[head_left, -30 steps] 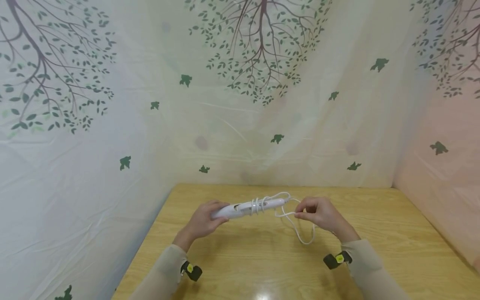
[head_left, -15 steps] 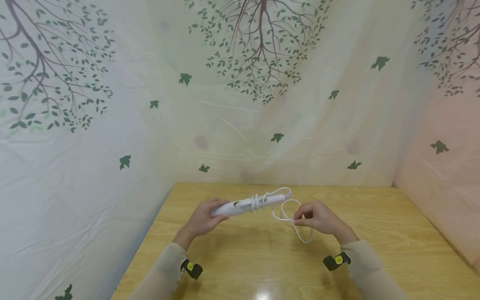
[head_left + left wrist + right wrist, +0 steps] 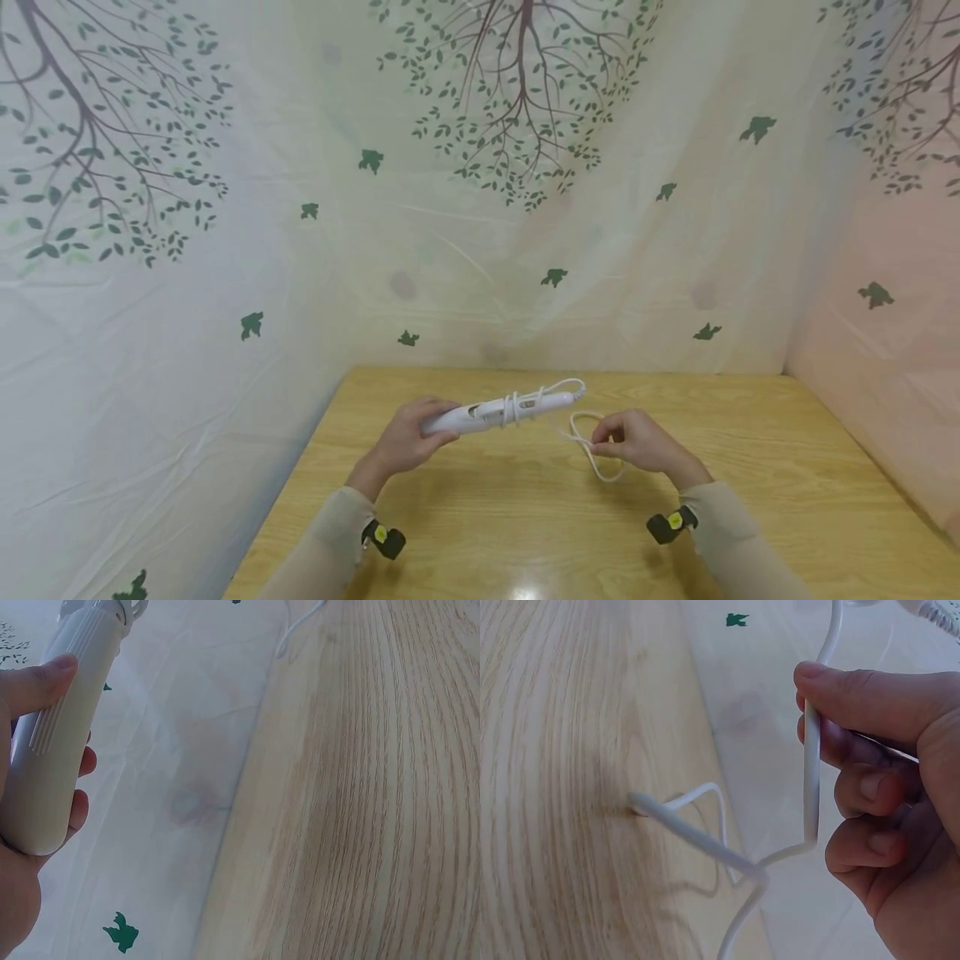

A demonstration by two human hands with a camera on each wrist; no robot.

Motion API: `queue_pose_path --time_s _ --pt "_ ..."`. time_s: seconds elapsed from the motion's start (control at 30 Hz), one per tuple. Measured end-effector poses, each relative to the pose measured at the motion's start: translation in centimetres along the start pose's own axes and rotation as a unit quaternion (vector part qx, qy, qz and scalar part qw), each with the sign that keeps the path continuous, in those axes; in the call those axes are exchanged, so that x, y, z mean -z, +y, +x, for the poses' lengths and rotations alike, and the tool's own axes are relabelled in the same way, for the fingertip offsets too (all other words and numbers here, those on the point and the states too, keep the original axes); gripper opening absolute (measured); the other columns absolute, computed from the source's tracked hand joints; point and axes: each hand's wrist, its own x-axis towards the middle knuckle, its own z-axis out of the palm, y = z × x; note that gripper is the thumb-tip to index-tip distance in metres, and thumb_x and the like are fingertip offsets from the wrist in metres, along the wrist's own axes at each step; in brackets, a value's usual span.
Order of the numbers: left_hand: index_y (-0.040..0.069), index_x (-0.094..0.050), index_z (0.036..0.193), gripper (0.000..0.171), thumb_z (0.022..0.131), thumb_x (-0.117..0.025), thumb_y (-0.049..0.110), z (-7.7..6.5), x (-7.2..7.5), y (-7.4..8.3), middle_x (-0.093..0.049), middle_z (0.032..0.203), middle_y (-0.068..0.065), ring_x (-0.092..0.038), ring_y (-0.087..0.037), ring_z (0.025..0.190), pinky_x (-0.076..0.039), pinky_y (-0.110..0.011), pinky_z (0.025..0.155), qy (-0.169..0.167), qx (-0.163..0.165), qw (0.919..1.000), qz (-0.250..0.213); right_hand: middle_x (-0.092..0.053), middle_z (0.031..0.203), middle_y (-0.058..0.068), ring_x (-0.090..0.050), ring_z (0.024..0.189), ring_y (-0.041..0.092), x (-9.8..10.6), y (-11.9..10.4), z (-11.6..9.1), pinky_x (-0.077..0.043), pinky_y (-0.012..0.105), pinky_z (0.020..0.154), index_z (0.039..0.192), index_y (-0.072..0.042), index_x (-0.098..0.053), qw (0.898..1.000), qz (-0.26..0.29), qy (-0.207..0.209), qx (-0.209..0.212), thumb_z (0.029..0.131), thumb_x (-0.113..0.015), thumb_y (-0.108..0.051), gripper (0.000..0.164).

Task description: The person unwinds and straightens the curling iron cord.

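A white hair straightener (image 3: pixel 461 421) is held above the table by my left hand (image 3: pixel 405 437), tilted slightly up to the right. That hand grips its rounded, ridged end, with the thumb (image 3: pixel 49 686) lying along the ridges. A white cord (image 3: pixel 812 780) leaves the other end and wraps several times round the straightener's middle. My right hand (image 3: pixel 637 440), off to the right, pinches the cord between thumb and forefinger. Below those fingers the loose cord hangs in bent loops. In the right wrist view the other fingers are curled beside the cord.
The wooden table (image 3: pixel 480 517) lies under both hands. Behind it and at both sides hang pale sheets (image 3: pixel 480 317) printed with trees and green birds. A black wrist camera (image 3: pixel 384 540) sits on the left sleeve and another camera (image 3: pixel 671 525) on the right one.
My right hand has moved down a little, still pinching the cord, and the stretch of cord between the hands has shifted. The straightener's cord end has risen slightly; my left hand stays almost still.
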Motion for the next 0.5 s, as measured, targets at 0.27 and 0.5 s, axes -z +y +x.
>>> queue_pose_path --time_s 0.27,0.5 --pt "0.017 -0.068 0.120 0.035 0.085 -0.076 0.021 0.0 0.1 0.0 -0.069 0.110 0.000 -0.063 -0.013 0.090 -0.049 -0.028 0.074 0.004 -0.015 0.9999 -0.006 -0.064 0.075 -0.009 -0.048 0.064 0.003 -0.2 1.4 0.1 -0.042 0.022 0.058 0.084 -0.016 -0.071 0.998 -0.042 0.042 -0.001 0.088 -0.072 -0.016 0.005" --pt "0.019 -0.068 0.120 0.035 0.086 -0.075 0.024 -0.3 -0.1 0.0 -0.069 0.111 0.002 -0.062 -0.013 0.092 -0.049 -0.030 0.076 -0.005 -0.012 0.9997 -0.021 -0.067 0.080 -0.009 -0.053 0.071 0.004 -0.2 2.5 0.2 -0.045 0.024 0.066 0.084 -0.018 -0.072 0.994 -0.047 0.096 -0.026 0.087 -0.074 -0.021 0.005"
